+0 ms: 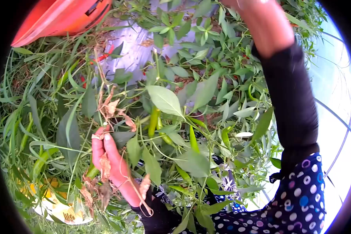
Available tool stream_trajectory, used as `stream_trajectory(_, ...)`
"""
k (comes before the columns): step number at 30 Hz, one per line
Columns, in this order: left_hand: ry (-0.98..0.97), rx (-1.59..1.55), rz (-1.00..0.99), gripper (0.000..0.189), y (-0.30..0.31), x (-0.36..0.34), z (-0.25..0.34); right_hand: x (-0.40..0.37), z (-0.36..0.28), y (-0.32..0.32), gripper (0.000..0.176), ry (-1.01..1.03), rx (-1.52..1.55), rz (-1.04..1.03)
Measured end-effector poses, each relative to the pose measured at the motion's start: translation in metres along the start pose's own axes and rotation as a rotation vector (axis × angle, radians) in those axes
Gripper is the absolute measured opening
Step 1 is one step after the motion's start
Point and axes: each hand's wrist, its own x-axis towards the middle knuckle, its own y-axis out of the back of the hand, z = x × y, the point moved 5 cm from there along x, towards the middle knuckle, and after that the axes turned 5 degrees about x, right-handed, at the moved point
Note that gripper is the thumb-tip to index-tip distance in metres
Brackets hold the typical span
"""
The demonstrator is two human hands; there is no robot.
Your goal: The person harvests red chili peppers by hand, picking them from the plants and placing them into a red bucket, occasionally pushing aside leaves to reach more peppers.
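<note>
My left hand (116, 165) is closed, thumb against fingers, on a thin plant stem with withered brown leaves (110, 106). More dry leaves hang over and below its palm. Behind the fingers shows part of a green chili pepper (93, 171). To the right of this hand, green chili peppers (154, 121) hang among the leaves of a pepper plant (195, 162). My right arm, in a black sleeve, reaches up to the top edge. Only a bit of my right hand (247, 3) shows there; its fingers are cut off.
An orange-red plastic container (62, 19) stands at the upper left. At the lower left, a yellow and white bag or packet (62, 208) lies in the grass. Pale ground sheeting (134, 46) shows between plants. Translucent plastic sheeting (333, 117) with dark lines runs along the right.
</note>
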Motion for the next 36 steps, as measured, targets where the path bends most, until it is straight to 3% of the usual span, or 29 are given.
stream_trajectory(1,0.000,-0.001,0.002,0.021,0.000,0.000,-0.002,-0.014,0.042,0.014,0.064,-0.209,-0.087,-0.031)
stream_trajectory(3,0.019,-0.042,0.005,0.021,0.000,-0.001,-0.003,-0.074,0.106,0.029,0.039,-0.195,-0.686,0.024)
stream_trajectory(4,0.024,-0.075,0.012,0.021,-0.002,-0.002,0.000,-0.113,0.140,0.038,0.051,-0.321,-0.808,-0.004)
stream_trajectory(6,0.029,-0.063,0.014,0.022,-0.001,-0.003,-0.001,-0.182,0.161,0.040,0.061,-0.638,-1.409,0.051)
stream_trajectory(9,-0.024,-0.010,0.041,0.023,-0.003,-0.003,0.002,-0.253,0.176,0.066,0.069,-0.990,-1.416,0.152)
stream_trajectory(11,-0.047,-0.065,0.058,0.023,-0.006,-0.001,-0.004,-0.293,0.185,0.081,0.063,-0.977,-1.166,0.227)
stream_trajectory(13,-0.075,-0.001,0.037,0.024,-0.006,0.003,-0.007,-0.315,0.183,0.081,0.062,-0.945,-1.150,0.206)
stream_trajectory(15,-0.048,-0.031,0.057,0.025,-0.010,-0.003,0.000,-0.332,0.176,0.073,0.060,-0.705,-1.132,0.287)
stream_trajectory(18,-0.070,-0.068,0.065,0.026,-0.010,-0.004,-0.004,-0.375,0.186,0.063,0.056,-0.782,-0.971,0.325)
stream_trajectory(19,-0.080,-0.072,0.063,0.026,-0.011,-0.003,-0.009,-0.383,0.180,0.054,0.052,-0.511,-0.977,0.320)
stream_trajectory(21,-0.103,-0.100,0.074,0.026,-0.011,-0.003,-0.014,-0.407,0.187,0.049,0.047,-0.843,-0.979,0.213)
stream_trajectory(22,-0.100,0.003,0.082,0.026,-0.013,-0.004,-0.008,-0.410,0.180,0.043,0.044,-0.772,-1.032,0.225)
stream_trajectory(23,-0.111,0.008,0.076,0.026,-0.010,0.000,-0.018,-0.419,0.176,0.039,0.048,-0.880,-0.928,0.264)
stream_trajectory(25,-0.287,0.174,0.125,0.024,-0.008,0.004,-0.032,-0.436,0.161,0.037,0.050,-0.606,-1.010,0.312)
stream_trajectory(26,-0.490,0.354,0.133,0.022,-0.006,-0.002,-0.025,-0.446,0.158,0.042,0.051,-0.657,-0.884,0.331)
stream_trajectory(27,-0.503,0.427,0.079,0.024,0.000,0.000,-0.039,-0.453,0.154,0.047,0.051,-0.656,-0.867,0.346)
stream_trajectory(29,-0.200,-0.065,-0.254,0.030,-0.002,-0.015,-0.027,-0.474,0.149,0.062,0.051,-0.545,-0.743,0.395)
stream_trajectory(30,-0.152,-0.075,-0.392,0.036,0.006,-0.011,-0.036,-0.485,0.145,0.071,0.049,-0.393,-0.760,0.475)
stream_trajectory(31,-0.158,-0.072,-0.389,0.036,0.012,-0.015,-0.025,-0.503,0.149,0.078,0.052,-0.493,-0.709,0.495)
stream_trajectory(34,-0.021,-0.150,-0.409,0.040,0.011,-0.040,0.039,-0.524,0.142,0.094,0.044,-0.357,-0.576,0.645)
stream_trajectory(35,-0.031,-0.146,-0.408,0.040,0.015,-0.040,0.040,-0.536,0.151,0.100,0.038,-0.541,-0.385,0.676)
stream_trajectory(36,-0.143,-0.004,-0.325,0.041,0.024,-0.035,0.040,-0.544,0.152,0.104,0.036,-0.533,-0.340,0.672)
